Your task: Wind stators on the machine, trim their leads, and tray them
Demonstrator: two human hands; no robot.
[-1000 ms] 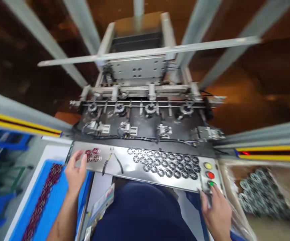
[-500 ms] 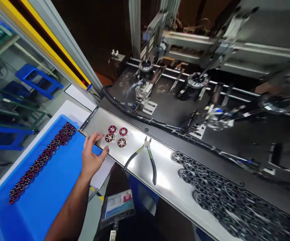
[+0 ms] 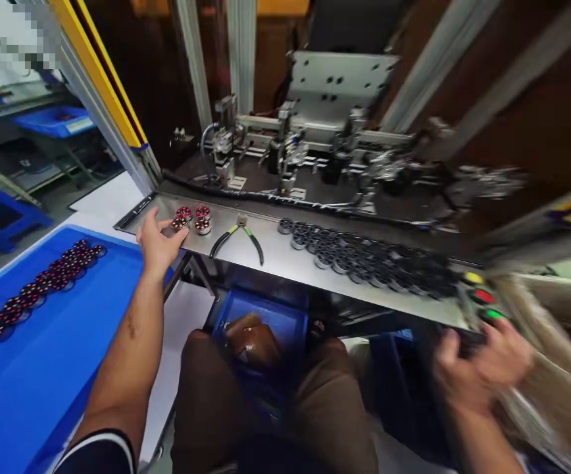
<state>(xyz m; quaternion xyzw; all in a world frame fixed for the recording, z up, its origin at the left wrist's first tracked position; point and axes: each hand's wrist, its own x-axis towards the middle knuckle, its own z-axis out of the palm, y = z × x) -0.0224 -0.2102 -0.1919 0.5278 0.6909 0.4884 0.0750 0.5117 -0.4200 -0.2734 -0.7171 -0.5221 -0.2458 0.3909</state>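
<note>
My left hand point(image 3: 159, 245) is over the left end of the metal ledge, thumb and fingers apart around the nearest of several small round coil-wound parts point(image 3: 202, 225) with red and copper tones. Its thumb tip is beside that part; whether they touch I cannot tell. My right hand point(image 3: 485, 368), blurred by motion, is at the right end, close to a green button point(image 3: 493, 315). Something dark shows between its thumb and fingers, too smeared to name. Diagonal cutters point(image 3: 241, 232) with green-and-black handles lie spread on the ledge.
Many black rings point(image 3: 364, 257) cover the ledge's right half. A blue tray point(image 3: 93, 316) at left holds rows of coil-wound parts point(image 3: 43, 283). Behind the ledge stands a machine point(image 3: 285, 151) with metal fixtures. A red button point(image 3: 483, 295) sits beside the green one. Below is a blue bin point(image 3: 290, 316).
The view has swung right and pulled back, bringing my right hand and the buttons into sight. My left hand has come closer around the coil-wound parts.
</note>
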